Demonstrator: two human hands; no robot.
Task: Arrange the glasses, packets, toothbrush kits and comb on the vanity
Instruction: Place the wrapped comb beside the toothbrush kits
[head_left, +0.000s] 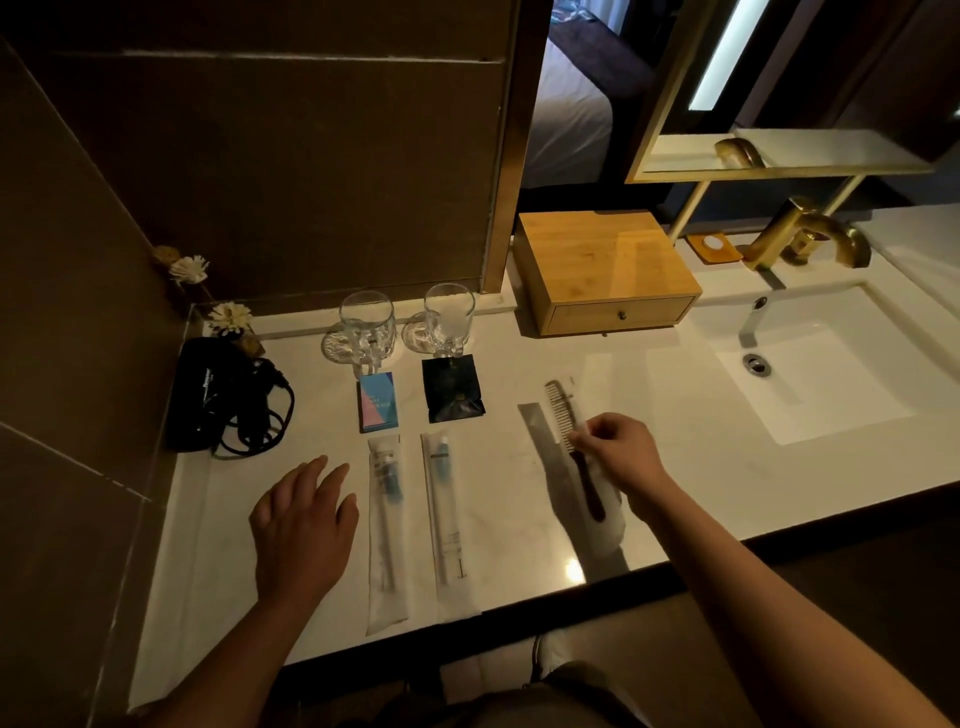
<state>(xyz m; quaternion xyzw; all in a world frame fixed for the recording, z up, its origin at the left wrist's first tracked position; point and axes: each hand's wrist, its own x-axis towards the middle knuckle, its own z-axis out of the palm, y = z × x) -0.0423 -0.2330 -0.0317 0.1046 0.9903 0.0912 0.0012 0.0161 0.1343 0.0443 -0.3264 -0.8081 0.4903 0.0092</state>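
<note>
Two clear glasses (367, 325) (449, 320) stand on coasters at the back of the white vanity (675, 415). In front of them lie a blue packet (378, 408) and a black packet (453, 389). Nearer the front edge two wrapped toothbrush kits (387, 530) (447, 514) lie side by side. A dark comb (571, 441) in a clear sleeve lies to their right. My right hand (621, 454) pinches the comb's sleeve at its middle. My left hand (304, 525) hovers flat, fingers apart, left of the kits, holding nothing.
A black hair dryer (218, 395) with coiled cord sits at the left. Small flower ornaments (228, 318) stand in the back left corner. A wooden drawer box (605, 270) stands behind the comb. The sink (810, 364) and gold faucet (810, 234) are on the right.
</note>
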